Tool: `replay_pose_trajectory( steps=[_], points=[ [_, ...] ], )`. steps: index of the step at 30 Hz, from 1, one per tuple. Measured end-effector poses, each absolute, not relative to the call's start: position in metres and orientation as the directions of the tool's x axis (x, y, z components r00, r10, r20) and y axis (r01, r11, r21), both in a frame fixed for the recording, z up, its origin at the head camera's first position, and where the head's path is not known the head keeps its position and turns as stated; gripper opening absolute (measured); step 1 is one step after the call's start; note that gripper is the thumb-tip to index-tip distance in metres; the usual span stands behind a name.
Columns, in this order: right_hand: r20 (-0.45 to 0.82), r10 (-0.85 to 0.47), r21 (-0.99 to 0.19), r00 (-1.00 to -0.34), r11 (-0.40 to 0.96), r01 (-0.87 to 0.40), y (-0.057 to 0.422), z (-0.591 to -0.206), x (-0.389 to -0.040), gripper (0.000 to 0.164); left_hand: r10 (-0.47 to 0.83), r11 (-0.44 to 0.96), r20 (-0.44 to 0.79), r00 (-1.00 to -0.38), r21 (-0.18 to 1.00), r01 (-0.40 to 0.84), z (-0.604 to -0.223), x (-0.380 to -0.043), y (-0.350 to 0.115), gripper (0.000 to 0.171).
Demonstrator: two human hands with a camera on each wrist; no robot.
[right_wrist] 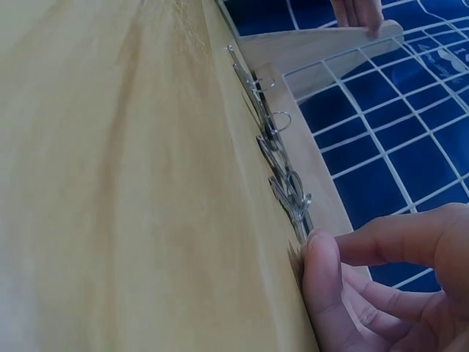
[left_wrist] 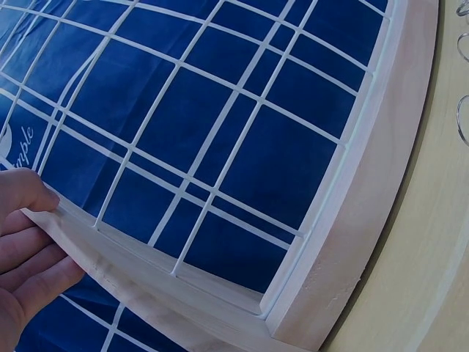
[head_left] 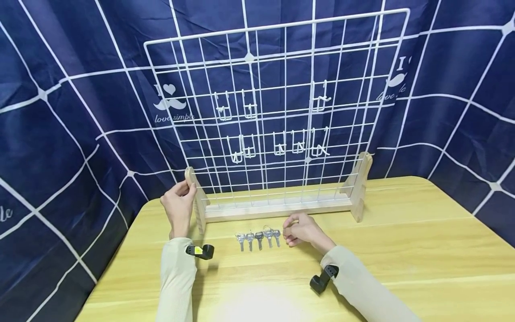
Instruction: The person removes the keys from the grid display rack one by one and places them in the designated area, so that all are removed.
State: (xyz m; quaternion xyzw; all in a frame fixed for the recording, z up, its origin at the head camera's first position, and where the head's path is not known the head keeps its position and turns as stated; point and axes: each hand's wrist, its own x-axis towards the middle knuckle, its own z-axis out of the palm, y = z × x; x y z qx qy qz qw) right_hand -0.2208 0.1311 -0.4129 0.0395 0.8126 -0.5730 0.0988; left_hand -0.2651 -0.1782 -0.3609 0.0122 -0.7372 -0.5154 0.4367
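Observation:
My left hand (head_left: 179,203) grips the upper edge of the left wooden side support (head_left: 200,201) of a white wire grid rack (head_left: 285,134), thumb on one face and fingers on the other. Several metal keys (head_left: 259,239) with rings lie in a row on the table in front of the rack's base. Just past the right end of that row is my right hand (head_left: 303,230), its fingers loosely bent. In the right wrist view its thumb and index fingertips (right_wrist: 320,246) come close together beside the nearest key (right_wrist: 297,209), with no key visible between them.
White wire hooks (head_left: 279,146) hang on the grid in two rows. A wooden base bar (head_left: 277,209) joins the left support to the right wooden support (head_left: 360,188). The rack stands on a yellow wood-grain table (head_left: 414,237), with a blue, white-lined curtain (head_left: 454,134) behind it.

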Motion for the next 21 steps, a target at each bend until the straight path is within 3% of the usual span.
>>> replay_pose_trajectory(
  steps=[13, 21],
  points=[
    [-0.187, -0.169, -0.96, -0.968, 0.238, 0.144, 0.156, -0.436, -0.221, 0.022, -0.47, 0.487, 0.629, -0.619, 0.77, 0.412, -0.37, -0.265, -0.179, 0.016],
    [-0.163, -0.318, -0.978, -0.934, 0.179, 0.109, 0.179, -0.439, -0.209, 0.028, -0.367, 0.554, 0.554, -0.747, 0.776, 0.303, -0.38, -0.25, -0.207, 0.024]
  ],
)
